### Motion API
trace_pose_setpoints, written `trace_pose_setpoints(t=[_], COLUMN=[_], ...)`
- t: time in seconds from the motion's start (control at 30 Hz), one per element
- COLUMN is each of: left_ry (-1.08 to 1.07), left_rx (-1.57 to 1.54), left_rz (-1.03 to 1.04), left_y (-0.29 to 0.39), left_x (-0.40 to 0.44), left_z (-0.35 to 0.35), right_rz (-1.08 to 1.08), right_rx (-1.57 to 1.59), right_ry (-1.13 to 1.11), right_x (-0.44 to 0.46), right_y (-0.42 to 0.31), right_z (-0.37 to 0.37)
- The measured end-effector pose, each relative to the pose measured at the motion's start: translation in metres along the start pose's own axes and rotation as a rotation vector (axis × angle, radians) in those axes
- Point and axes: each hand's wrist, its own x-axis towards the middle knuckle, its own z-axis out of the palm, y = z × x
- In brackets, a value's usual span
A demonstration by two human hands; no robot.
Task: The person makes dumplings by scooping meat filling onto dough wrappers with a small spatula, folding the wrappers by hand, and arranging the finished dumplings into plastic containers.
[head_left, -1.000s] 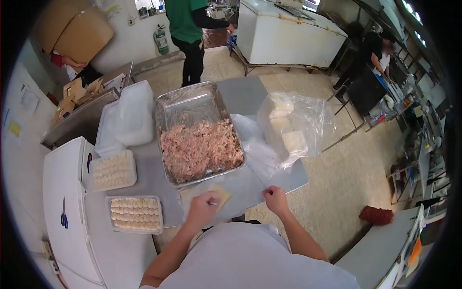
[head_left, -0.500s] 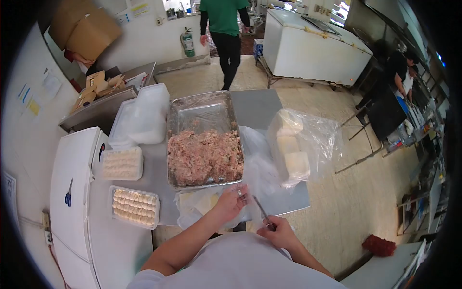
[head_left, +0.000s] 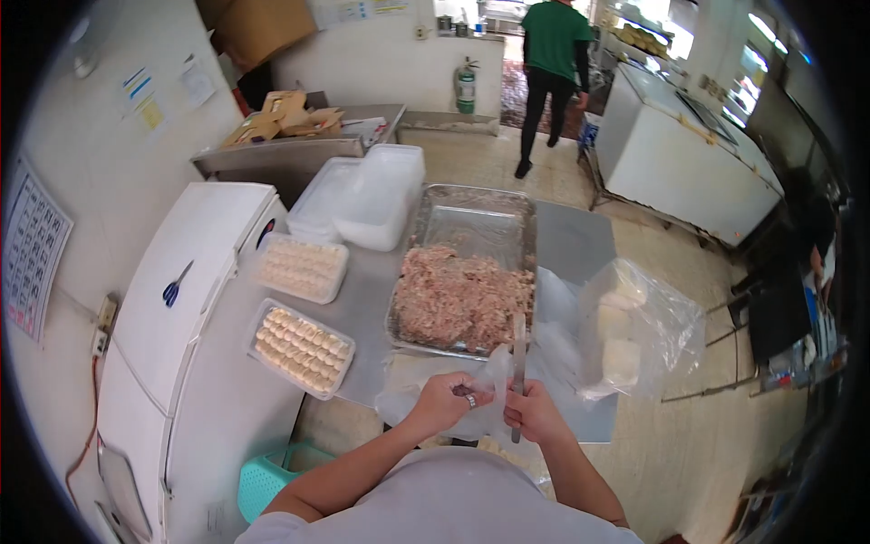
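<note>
Head view: your right hand (head_left: 536, 412) has its fingers wrapped round a flat tool (head_left: 519, 349); your left hand (head_left: 444, 404) curls its own beside clear plastic (head_left: 500, 367), grip unclear. At 10 o'clock, front tray (head_left: 326, 392) and rear tray (head_left: 338, 275) look filled; at 12, ample meat mixture (head_left: 462, 299) is left in the pan (head_left: 524, 213).

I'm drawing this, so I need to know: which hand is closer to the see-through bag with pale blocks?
Right. The right hand is below and left of the see-through bag in the picture; the left hand is farther left, beyond the right hand.
</note>
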Motion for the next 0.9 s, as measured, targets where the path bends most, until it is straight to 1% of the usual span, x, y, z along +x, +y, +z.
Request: trace_pose_setpoints(t=[0.07, 0.17, 0.27, 0.37, 0.47, 0.57, 0.67, 0.77, 0.87, 0.9], left_ry=[0.111, 0.17, 0.133, 0.175, 0.19, 0.005, -0.03, 0.22, 0.461, 0.501], left_rx=[-0.004, -0.215, -0.743, -0.663, -0.441, -0.756, -0.841, -0.838, -0.918, -0.889], left_rz=[0.022, 0.072, 0.046, 0.06, 0.09, -0.053, -0.152, -0.067, -0.037, -0.033], left_y=[-0.005, -0.024, -0.042, -0.035, -0.038, -0.051, -0.088, -0.096, -0.096, -0.102], left_x=[-0.011, -0.024, -0.034, -0.05, -0.066, -0.086, -0.094, -0.095, -0.09, -0.087], left_z=[-0.02, -0.056, -0.094, -0.141, -0.191, -0.254, -0.312, -0.352, -0.394, -0.41], right_rz=[0.052, 0.015, 0.052, 0.085, 0.163, 0.153, 0.13, 0.161, 0.313, 0.35], right_rx=[0.03, -0.18, -0.097, -0.158, -0.323, -0.613, -0.97, -0.89, -0.64, -0.669], right_ry=[-0.055, -0.057, -0.012, -0.075, -0.172, -0.059, -0.15, -0.191, -0.314, -0.337], right_x=[0.014, 0.034, 0.055, 0.07, 0.111, 0.138, 0.168, 0.201, 0.216, 0.215], right_y=[0.005, 0.012, 0.007, 0.004, 0.037, 0.054, 0.062, 0.076, 0.097, 0.102], right_z=[0.016, 0.049, 0.09, 0.148, 0.182, 0.24, 0.287, 0.317, 0.328, 0.331])
